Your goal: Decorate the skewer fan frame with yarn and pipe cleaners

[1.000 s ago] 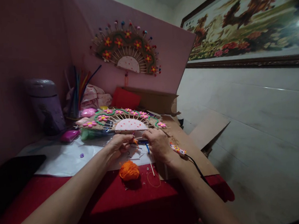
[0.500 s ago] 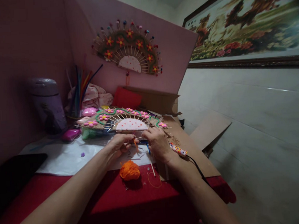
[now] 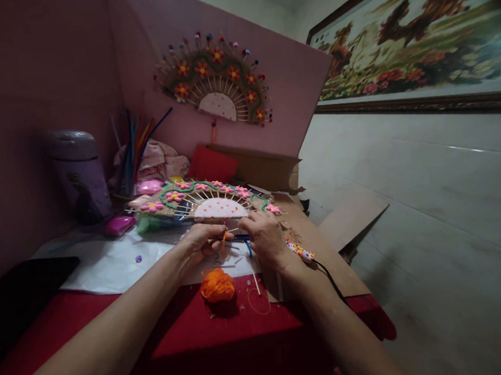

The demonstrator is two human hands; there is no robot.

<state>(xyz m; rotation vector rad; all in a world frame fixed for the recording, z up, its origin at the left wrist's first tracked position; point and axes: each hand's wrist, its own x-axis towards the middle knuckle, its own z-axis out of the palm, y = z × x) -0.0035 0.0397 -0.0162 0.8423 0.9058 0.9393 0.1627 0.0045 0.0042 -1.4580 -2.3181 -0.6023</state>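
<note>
Left hand [image 3: 203, 240], just beyond the yarn ball [image 3: 217, 285] on the red cloth [image 3: 171, 338], is nearly closed, thumb and fingers pinching an orange strand [image 3: 224, 242]. Right hand [image 3: 266, 238] is curled; its hold is hidden. The near fan [image 3: 220, 208] sits just past both hands, its straight edge toward them. Behind it, a second fan [image 3: 218, 106] is mounted on the pink panel [image 3: 291, 97].

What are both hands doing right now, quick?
Left hand: closed, pinching a thin orange yarn strand.
Right hand: fingers curled closed beside the white, red-dotted half-circle; what it holds, if anything, can't be told.
</note>
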